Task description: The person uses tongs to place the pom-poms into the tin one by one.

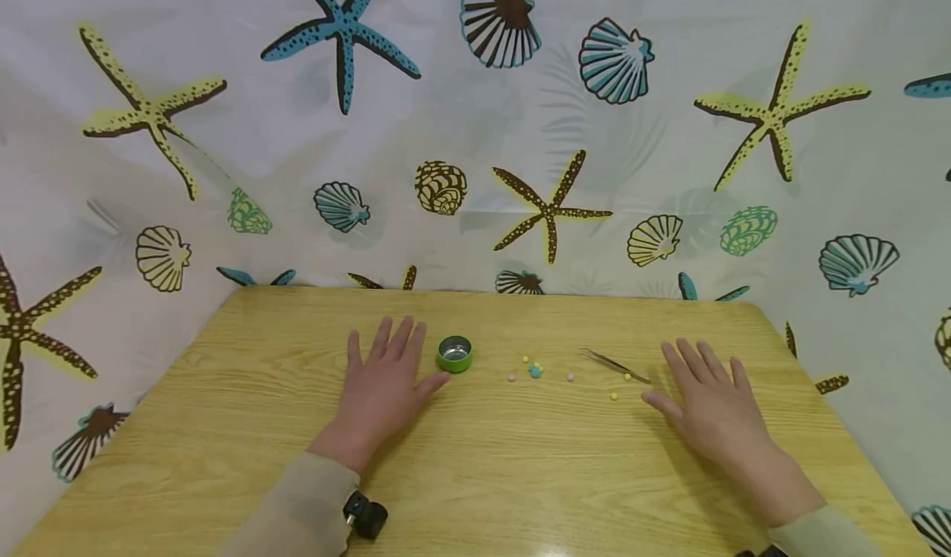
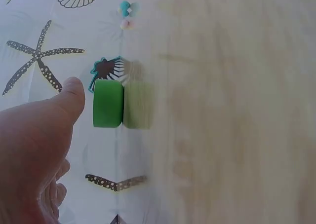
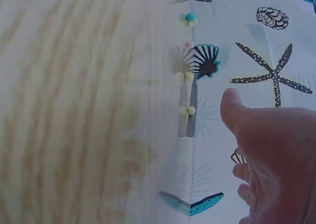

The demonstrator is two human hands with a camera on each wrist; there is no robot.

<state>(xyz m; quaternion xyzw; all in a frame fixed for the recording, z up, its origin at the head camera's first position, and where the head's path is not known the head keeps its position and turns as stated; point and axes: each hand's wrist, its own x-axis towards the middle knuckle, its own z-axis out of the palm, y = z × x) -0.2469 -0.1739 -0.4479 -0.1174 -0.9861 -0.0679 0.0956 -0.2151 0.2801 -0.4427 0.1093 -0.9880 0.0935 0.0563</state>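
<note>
My left hand (image 1: 386, 388) lies with spread, straight fingers at the left of the wooden table, holding nothing. Just right of its fingers stands a small round green tin (image 1: 455, 355) with a silvery inside; the left wrist view shows its green side (image 2: 108, 103) beyond the thumb. On the right, my right hand (image 1: 709, 404) is spread too, holding nothing. Near its thumb lies a pair of tweezers (image 1: 617, 365), points toward the far left. Small yellow beads (image 1: 613, 396), pink beads (image 1: 570, 377) and blue beads (image 1: 535, 371) are scattered between the tin and the tweezers.
The wooden table (image 1: 520, 474) ends at a white cloth (image 1: 475, 128) printed with starfish and shells, which rises behind it and along both sides. A small black device (image 1: 366, 516) sits at the left wrist.
</note>
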